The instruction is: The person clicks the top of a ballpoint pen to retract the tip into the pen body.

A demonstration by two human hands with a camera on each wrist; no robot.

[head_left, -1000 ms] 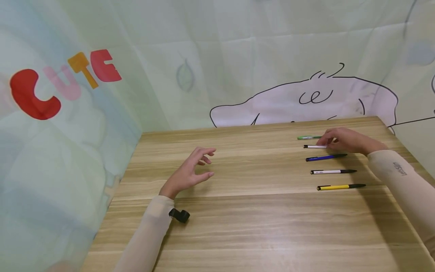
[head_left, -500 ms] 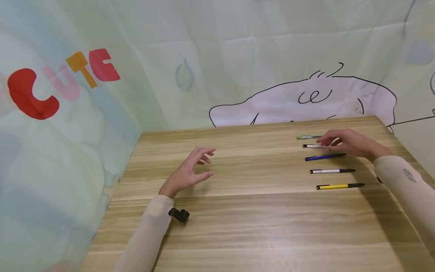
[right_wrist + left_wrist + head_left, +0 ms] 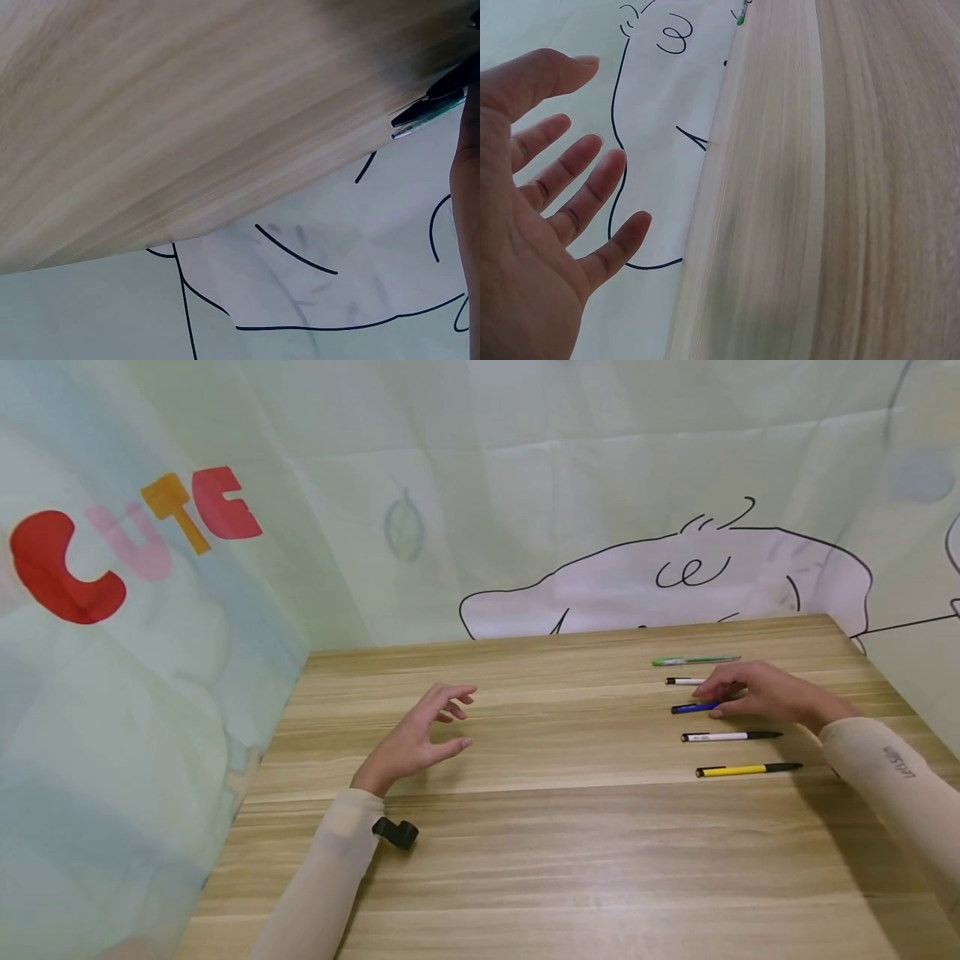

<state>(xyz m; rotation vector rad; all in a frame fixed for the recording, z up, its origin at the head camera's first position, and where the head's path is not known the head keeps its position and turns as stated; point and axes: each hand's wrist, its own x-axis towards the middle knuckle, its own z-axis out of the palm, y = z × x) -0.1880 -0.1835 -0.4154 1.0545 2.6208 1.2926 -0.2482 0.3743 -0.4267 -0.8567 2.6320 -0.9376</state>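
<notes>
While your right hand [image 3: 757,693] sits over the row of pens at the table's [image 3: 525,860] far right, its fingertips curl down onto the blue pen [image 3: 693,707], which lies left-to-right, third from the back; whether they actually pinch it, I cannot tell. Your left hand [image 3: 416,739] hovers well apart at mid-table, fingers loose and spread, holding nothing, so the right is clearly the nearer.

I am watching the right hand [image 3: 757,693] shifting nearer, off the white pen [image 3: 684,681] and onto the blue pen [image 3: 692,707].
</notes>
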